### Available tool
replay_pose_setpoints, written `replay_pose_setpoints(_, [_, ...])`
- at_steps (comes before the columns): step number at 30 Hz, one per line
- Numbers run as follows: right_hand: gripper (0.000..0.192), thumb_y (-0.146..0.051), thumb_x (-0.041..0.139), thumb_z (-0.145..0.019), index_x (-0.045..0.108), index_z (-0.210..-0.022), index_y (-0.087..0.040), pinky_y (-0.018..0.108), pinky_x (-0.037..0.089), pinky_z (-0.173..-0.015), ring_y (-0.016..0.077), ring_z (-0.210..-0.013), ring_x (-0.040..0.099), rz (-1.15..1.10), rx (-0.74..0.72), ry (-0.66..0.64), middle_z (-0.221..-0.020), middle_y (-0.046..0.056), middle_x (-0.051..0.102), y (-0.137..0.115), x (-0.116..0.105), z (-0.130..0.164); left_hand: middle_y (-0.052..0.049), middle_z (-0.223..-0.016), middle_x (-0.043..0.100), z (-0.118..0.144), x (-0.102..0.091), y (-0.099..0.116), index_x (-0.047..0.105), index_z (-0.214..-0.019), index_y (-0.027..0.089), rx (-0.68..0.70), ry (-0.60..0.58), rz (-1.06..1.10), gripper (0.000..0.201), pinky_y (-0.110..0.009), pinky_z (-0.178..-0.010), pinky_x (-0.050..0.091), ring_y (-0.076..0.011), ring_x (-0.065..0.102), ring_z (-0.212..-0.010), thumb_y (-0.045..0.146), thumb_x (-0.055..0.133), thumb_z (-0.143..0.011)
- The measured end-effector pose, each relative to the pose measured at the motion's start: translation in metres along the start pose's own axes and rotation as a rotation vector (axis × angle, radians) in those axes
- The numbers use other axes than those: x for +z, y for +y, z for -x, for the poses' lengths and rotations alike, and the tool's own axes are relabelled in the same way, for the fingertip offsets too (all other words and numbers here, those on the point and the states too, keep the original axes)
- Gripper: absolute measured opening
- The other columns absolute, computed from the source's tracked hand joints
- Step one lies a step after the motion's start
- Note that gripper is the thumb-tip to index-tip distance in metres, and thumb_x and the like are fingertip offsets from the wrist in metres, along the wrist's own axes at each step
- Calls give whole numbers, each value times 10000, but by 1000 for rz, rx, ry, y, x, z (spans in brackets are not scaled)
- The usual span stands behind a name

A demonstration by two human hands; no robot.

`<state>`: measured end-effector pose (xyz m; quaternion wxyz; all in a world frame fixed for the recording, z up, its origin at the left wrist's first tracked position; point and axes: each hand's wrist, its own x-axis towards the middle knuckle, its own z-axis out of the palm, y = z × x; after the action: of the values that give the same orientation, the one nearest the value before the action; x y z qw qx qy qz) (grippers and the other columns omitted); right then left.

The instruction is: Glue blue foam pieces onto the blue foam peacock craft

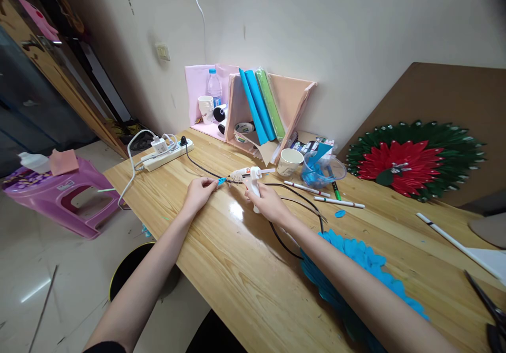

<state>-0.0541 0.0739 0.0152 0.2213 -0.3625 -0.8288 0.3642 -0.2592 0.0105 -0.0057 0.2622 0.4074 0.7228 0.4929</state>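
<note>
My right hand [268, 201] grips the handle of a white glue gun [250, 176] on the wooden table [237, 268], its nozzle pointing left. My left hand [198, 191] pinches a small blue paper piece [222, 181] and holds it right at the nozzle tip. The gun's black cord [292, 195] loops across the table to a white power strip [168, 155]. Beneath my right forearm lies a blue paper petal fan [356, 268].
At the back stand a paper cup [290, 162], a clear bowl of blue pieces [323, 171], pens [339, 202], a pink organiser with blue and green rolls [261, 105] and a red-green paper fan [411, 160]. Scissors [490, 311] lie far right. A purple stool [59, 195] is left.
</note>
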Motion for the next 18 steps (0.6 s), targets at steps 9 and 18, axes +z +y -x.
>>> replay_pose_setpoints(9, [203, -293, 429, -838, 578, -891, -166, 320, 435, -735, 245, -859, 600, 207, 43, 152, -873, 88, 658, -6, 19, -41, -60, -649, 673, 14, -9, 13, 700, -871, 91, -21, 17, 49, 524, -213, -431, 377, -118, 546, -486, 548, 656, -619])
replay_pose_setpoints(18, [332, -407, 572, -802, 599, -984, -130, 383, 410, -853, 271, -978, 539, 317, -17, 33, -994, 137, 620, 0, -3, -27, -56, -697, 705, 63, 7, 59, 723, -767, 148, 54, -177, 193, 293, -266, -624, 522, -179, 647, -689, 398, 746, -616])
